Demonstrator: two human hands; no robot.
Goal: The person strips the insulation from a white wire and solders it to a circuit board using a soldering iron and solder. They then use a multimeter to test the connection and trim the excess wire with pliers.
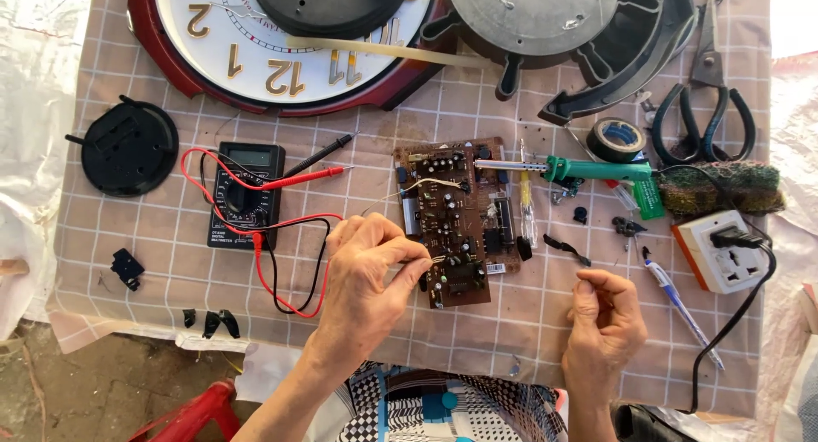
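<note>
Circuit board [456, 216], brown and crowded with parts, lies flat mid-table on the checked cloth [545, 323]. Left hand [371, 271] pinches something thin at the board's lower edge, fingers closed together; what it grips is too small to tell. Right hand [607, 318] hovers off to the side, loosely curled, holding nothing visible. A green soldering iron [588, 168] rests across the board's top, a multimeter [245, 193] sits left.

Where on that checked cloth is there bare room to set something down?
Bare cloth lies between the black disc and the multimeter, and along the near edge below the multimeter. The right side is crowded: soldering iron, tape, scissors, socket, pen.
</note>
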